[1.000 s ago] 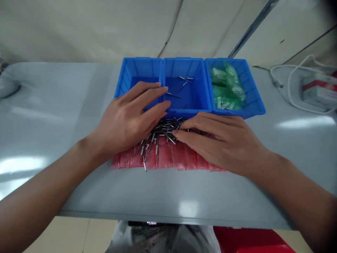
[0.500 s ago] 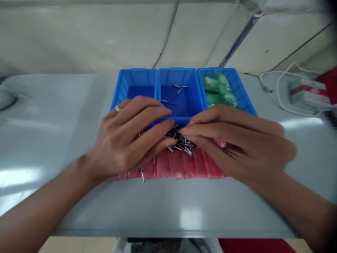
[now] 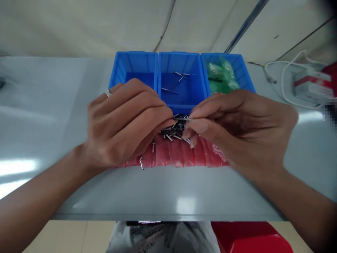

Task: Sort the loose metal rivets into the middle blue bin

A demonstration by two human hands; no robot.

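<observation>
A blind rivet (image 3: 181,119) is held level between my two hands, over a pile of loose blind rivets (image 3: 170,133). My left hand (image 3: 129,119), with a ring on one finger, pinches its thin left end between thumb and forefinger. On the other side my right hand (image 3: 237,126) grips the right end with thumb and fingertips. Under the pile lies pink plastic packaging (image 3: 173,156) in a row of folds. Two single rivets rest near its front left, one of them a rivet (image 3: 141,162) at the edge. My hands hide part of the pile.
Three blue bins stand behind my hands. The middle bin (image 3: 181,63) has several rivets in it, and the right bin (image 3: 247,77) holds green plastic bags (image 3: 223,75). A white cable (image 3: 283,88) and a red-and-white box (image 3: 312,84) are at the right. The table's front edge (image 3: 168,217) is near.
The view has tipped downward, so the bins sit higher. My right hand has turned, its thumb and fingertips now showing, and a rivet is visible between both hands.
</observation>
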